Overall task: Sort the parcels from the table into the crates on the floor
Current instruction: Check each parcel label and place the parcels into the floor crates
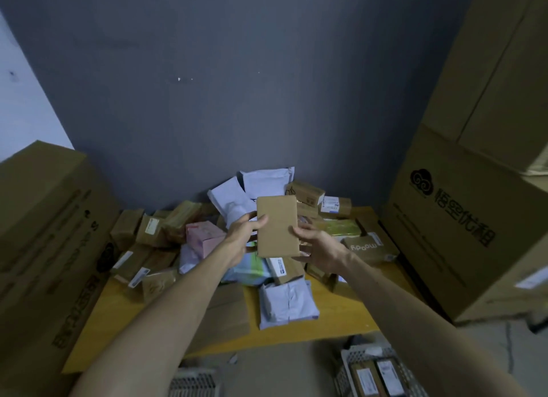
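Far left, a big brown carton (44,218) stands by the desk's left edge, then there's a jumble of small brown boxes and a pink box (204,236) over the left half of the desk (341,322). Above the middle of the pile both hands have one flat brown parcel (277,226) lifted clear of the rest. The left hand (243,233) grips its left edge, thumb across the front and fingers tucked behind, and the right hand (320,248) pinches the lower right edge, fingers a bit looser. Its plain face is toward the camera with the long axis running up and away from the person, so I can't see a label. A grey poly mailer (284,304) lies near the desk's front edge, a box printed "moody" (370,250) is further right, and another huge carton (459,233) sits off the right edge. The bit that matters imo: the crates are on the floor, this side of the front edge, so the parcel has to come back toward the body and down. The left crate (194,383) is by the left forearm, barely in view. The right crate (347,367), with labelled boxes in it already, is under the right forearm, so that hand's nearer.
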